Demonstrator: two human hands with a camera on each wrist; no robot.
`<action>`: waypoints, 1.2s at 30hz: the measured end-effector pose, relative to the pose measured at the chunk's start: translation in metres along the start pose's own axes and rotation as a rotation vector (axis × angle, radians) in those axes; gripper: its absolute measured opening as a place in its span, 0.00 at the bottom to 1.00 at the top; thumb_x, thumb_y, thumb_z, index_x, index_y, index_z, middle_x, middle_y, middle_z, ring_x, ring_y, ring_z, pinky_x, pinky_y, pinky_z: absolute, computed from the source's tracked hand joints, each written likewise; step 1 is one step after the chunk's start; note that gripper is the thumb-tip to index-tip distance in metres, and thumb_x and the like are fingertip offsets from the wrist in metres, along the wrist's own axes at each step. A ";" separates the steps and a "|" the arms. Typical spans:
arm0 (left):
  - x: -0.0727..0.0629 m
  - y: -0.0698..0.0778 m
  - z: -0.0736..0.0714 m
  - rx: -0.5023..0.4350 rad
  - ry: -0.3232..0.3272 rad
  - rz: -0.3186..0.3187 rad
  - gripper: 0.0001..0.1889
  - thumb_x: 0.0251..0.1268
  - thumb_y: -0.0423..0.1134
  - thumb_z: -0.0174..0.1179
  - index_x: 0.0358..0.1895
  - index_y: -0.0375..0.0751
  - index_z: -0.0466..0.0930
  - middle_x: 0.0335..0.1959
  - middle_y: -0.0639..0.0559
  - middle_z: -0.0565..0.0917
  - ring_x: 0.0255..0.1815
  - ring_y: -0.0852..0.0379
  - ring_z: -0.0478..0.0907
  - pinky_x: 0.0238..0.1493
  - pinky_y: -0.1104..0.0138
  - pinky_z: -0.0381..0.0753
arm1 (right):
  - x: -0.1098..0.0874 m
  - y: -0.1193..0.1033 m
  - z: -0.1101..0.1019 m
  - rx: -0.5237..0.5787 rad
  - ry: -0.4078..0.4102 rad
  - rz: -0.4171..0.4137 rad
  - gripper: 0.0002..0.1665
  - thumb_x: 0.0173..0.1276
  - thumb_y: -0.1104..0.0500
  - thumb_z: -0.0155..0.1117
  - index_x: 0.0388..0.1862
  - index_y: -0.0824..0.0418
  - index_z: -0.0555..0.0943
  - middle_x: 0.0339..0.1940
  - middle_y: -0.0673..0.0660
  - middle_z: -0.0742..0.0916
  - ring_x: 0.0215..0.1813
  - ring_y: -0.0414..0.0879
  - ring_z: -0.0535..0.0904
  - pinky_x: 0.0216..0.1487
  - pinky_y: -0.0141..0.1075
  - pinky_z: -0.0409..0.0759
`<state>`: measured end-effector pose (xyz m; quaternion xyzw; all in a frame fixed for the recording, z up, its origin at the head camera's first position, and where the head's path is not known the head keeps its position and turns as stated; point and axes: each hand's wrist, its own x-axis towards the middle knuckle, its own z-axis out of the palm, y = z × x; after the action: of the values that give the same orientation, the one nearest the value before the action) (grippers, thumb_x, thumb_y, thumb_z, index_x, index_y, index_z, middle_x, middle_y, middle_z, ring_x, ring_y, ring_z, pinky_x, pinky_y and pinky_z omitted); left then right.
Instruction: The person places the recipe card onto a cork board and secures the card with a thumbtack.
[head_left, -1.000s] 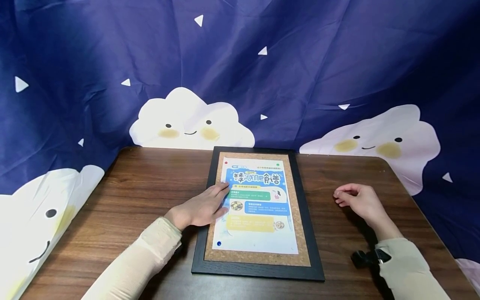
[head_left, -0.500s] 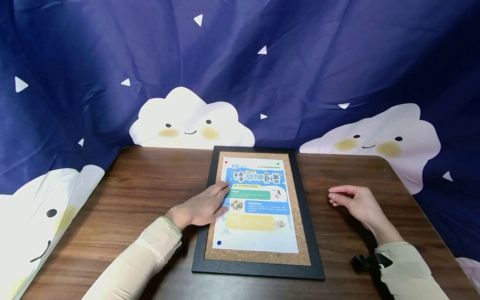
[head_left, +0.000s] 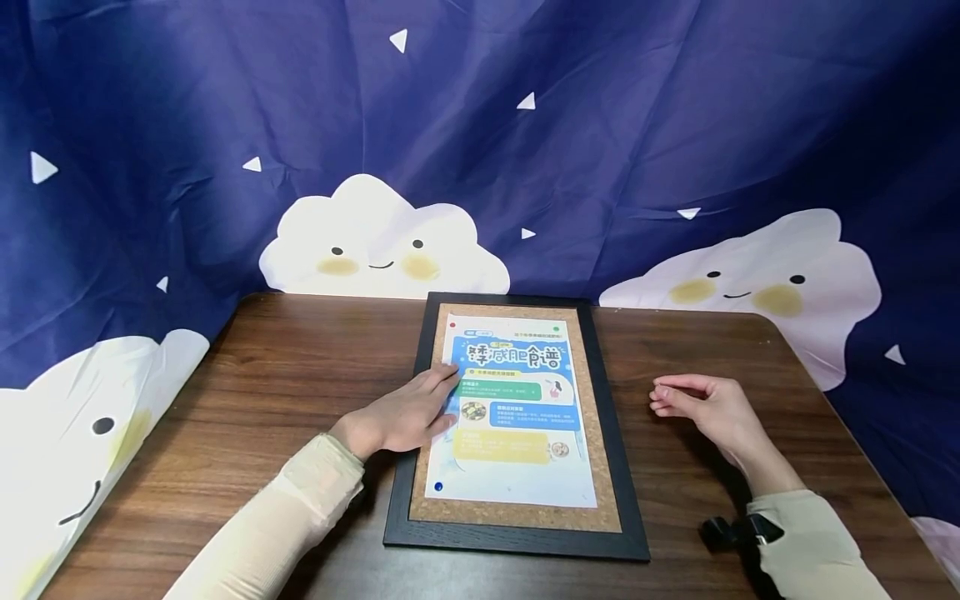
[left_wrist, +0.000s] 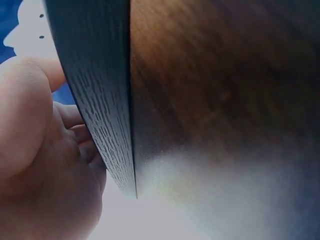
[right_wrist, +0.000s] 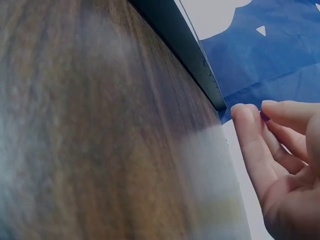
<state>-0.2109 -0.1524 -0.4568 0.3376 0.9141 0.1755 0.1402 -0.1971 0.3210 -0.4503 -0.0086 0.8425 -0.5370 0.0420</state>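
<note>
A printed poster [head_left: 510, 483] lies on a cork board [head_left: 525, 517] with a black frame [head_left: 517, 540]. Red [head_left: 452, 325], green and blue pins sit at three of its corners: red upper left, green upper right, blue lower left. My left hand [head_left: 408, 412] lies across the frame's left side, its outstretched fingers resting on the poster's edge. To the right of the board, my right hand [head_left: 716, 408] is held over the table with thumb and fingertips together. In the right wrist view a small purple thing [right_wrist: 264, 116] shows pinched between them, mostly hidden by the fingers.
The board lies on a dark brown wooden table [head_left: 322, 350], reaching to its back edge. Behind hangs a dark blue cloth [head_left: 465, 108] with smiling clouds and white triangles. A black strap device [head_left: 738, 531] is on the right wrist.
My right hand has moved a little to the left, toward the board, with its fingertips still together. The left hand and the board have stayed in place.
</note>
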 end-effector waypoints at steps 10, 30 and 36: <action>-0.001 0.014 -0.008 0.096 -0.045 -0.051 0.37 0.90 0.48 0.47 0.87 0.30 0.48 0.91 0.37 0.47 0.92 0.41 0.44 0.90 0.49 0.53 | -0.004 -0.004 0.004 0.073 -0.032 -0.053 0.21 0.80 0.68 0.65 0.62 0.85 0.79 0.39 0.48 0.95 0.40 0.39 0.93 0.46 0.33 0.92; -0.001 0.011 -0.007 0.061 -0.034 -0.038 0.38 0.90 0.49 0.48 0.87 0.29 0.48 0.91 0.37 0.46 0.92 0.40 0.44 0.90 0.48 0.53 | -0.014 -0.013 0.016 0.100 -0.121 -0.114 0.19 0.79 0.69 0.65 0.59 0.85 0.79 0.39 0.52 0.95 0.38 0.45 0.93 0.42 0.37 0.93; 0.001 0.001 0.000 0.001 0.007 0.008 0.38 0.90 0.51 0.46 0.87 0.29 0.49 0.91 0.37 0.47 0.92 0.40 0.44 0.90 0.48 0.52 | -0.018 -0.019 0.021 0.075 -0.124 -0.123 0.18 0.80 0.68 0.65 0.58 0.84 0.80 0.39 0.56 0.94 0.37 0.45 0.93 0.41 0.39 0.93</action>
<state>-0.2110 -0.1513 -0.4568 0.3405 0.9134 0.1769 0.1361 -0.1781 0.2947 -0.4412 -0.0920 0.8154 -0.5682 0.0611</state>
